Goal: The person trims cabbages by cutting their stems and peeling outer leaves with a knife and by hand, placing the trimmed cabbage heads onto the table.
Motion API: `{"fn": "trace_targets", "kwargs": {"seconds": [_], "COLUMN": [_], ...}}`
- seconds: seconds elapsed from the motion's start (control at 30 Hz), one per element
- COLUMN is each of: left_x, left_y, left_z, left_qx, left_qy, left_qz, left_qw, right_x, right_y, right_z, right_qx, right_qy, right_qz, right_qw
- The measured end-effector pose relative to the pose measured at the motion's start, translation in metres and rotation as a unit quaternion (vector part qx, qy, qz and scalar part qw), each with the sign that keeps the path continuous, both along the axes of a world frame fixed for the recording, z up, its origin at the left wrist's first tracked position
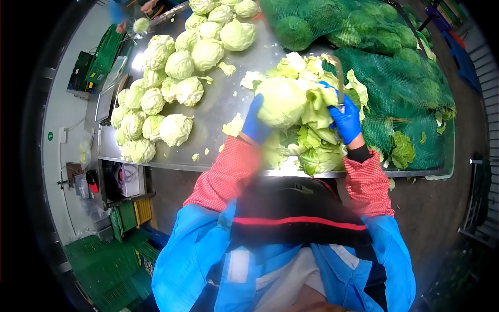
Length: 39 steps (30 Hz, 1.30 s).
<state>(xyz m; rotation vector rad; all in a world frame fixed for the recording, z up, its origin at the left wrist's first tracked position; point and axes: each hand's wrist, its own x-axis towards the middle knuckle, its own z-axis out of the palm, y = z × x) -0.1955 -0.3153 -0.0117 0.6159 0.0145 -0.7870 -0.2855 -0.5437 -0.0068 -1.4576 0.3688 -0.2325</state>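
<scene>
A pale green cabbage (282,102) is held up over the metal table by my left hand (254,120), gloved in blue, with the fingers against its left side. My right hand (346,119), also in a blue glove, is closed around a knife (340,78) whose blade points away from me. Loose outer leaves (318,112) hang between the cabbage and my right hand. Under and around both hands lies a heap of cut-off cabbage leaves (317,156). Part of the knife's handle is hidden by my fingers.
Several trimmed cabbages (179,65) are grouped on the left of the metal table (215,104). Green net sacks (400,83) full of cabbages cover the right side. At the far left edge, another person's hand (149,7) shows near a cabbage. Green crates (104,265) stand lower left.
</scene>
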Motion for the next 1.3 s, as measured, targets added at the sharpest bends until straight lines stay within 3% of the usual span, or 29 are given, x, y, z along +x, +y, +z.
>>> {"fn": "trace_targets", "kwargs": {"seconds": [0.07, 0.1, 0.13, 0.2, 0.33, 0.37, 0.43, 0.53, 0.57, 0.6, 0.67, 0.77, 0.8, 0.87, 0.9, 0.93, 0.97, 1.03, 1.1, 1.13, 1.23, 1.3], "left_x": [0.011, 0.013, 0.014, 0.01, -0.007, -0.006, -0.007, -0.006, -0.002, 0.003, 0.005, -0.004, -0.006, -0.009, -0.008, -0.005, -0.006, -0.003, -0.001, -0.005, -0.011, -0.012], "left_y": [0.006, 0.009, 0.007, -0.002, -0.02, -0.021, -0.019, -0.014, -0.009, -0.002, 0.001, -0.003, -0.004, -0.003, -0.004, -0.006, -0.006, -0.006, -0.008, -0.008, -0.003, -0.001], "left_z": [-0.003, -0.003, -0.002, 0.005, 0.023, 0.022, 0.02, 0.014, 0.004, -0.01, -0.019, 0.0, 0.008, 0.022, 0.028, 0.034, 0.035, 0.021, 0.019, 0.021, 0.023, 0.025], "left_qx": [0.053, 0.081, 0.135, 0.239, 0.266, 0.271, 0.285, 0.174, 0.147, 0.121, 0.111, -0.029, -0.056, -0.109, -0.08, -0.053, -0.023, -0.02, -0.033, -0.047, -0.046, -0.049], "left_qy": [-0.07, -0.103, -0.179, -0.324, -0.363, -0.376, -0.398, -0.199, -0.18, -0.16, -0.131, 0.017, 0.029, 0.053, 0.045, 0.035, 0.03, 0.028, 0.038, 0.052, 0.073, 0.079], "left_qz": [0.006, 0.009, 0.039, 0.094, 0.147, 0.155, 0.174, 0.16, 0.121, 0.081, 0.022, 0.007, -0.002, -0.018, -0.015, -0.01, -0.003, -0.006, -0.01, -0.01, -0.003, -0.007], "left_qw": [0.996, 0.991, 0.974, 0.91, 0.881, 0.872, 0.855, 0.951, 0.965, 0.976, 0.985, 0.999, 0.998, 0.992, 0.996, 0.998, 0.999, 0.999, 0.999, 0.997, 0.996, 0.996], "right_x": [-0.004, -0.005, -0.007, -0.001, 0.01, 0.009, 0.004, -0.001, 0.002, 0.002, 0.004, 0.004, 0.004, 0.007, 0.011, 0.009, 0.004, -0.002, 0.002, 0.006, 0.008, 0.011], "right_y": [-0.016, -0.015, -0.011, 0.015, 0.054, 0.056, 0.054, 0.032, 0.021, 0.014, -0.001, -0.01, -0.009, -0.011, -0.012, -0.003, 0.011, 0.04, 0.058, 0.06, 0.047, 0.032], "right_z": [0.008, 0.014, 0.02, 0.064, 0.065, 0.06, 0.049, 0.038, 0.02, 0.016, 0.01, 0.011, 0.02, 0.029, 0.036, 0.044, 0.068, 0.084, 0.072, 0.058, 0.042, 0.032], "right_qx": [-0.174, -0.338, -0.41, -0.427, -0.483, -0.449, -0.504, -0.474, -0.441, -0.474, -0.523, -0.507, -0.546, -0.502, -0.481, -0.47, -0.426, -0.434, -0.506, -0.465, -0.372, -0.339], "right_qy": [0.068, 0.126, 0.126, 0.102, 0.021, 0.01, -0.055, -0.008, 0.019, 0.061, 0.126, 0.093, 0.074, 0.096, 0.104, 0.022, 0.02, -0.015, -0.017, -0.082, -0.131, -0.072], "right_qz": [0.025, 0.03, 0.024, 0.038, 0.017, 0.002, -0.053, -0.045, -0.037, -0.037, -0.02, -0.051, -0.084, -0.071, -0.064, -0.087, -0.05, -0.008, -0.008, -0.036, -0.01, -0.031], "right_qw": [0.982, 0.932, 0.903, 0.897, 0.875, 0.893, 0.86, 0.879, 0.896, 0.878, 0.843, 0.855, 0.831, 0.856, 0.868, 0.878, 0.903, 0.901, 0.863, 0.881, 0.919, 0.937]}}
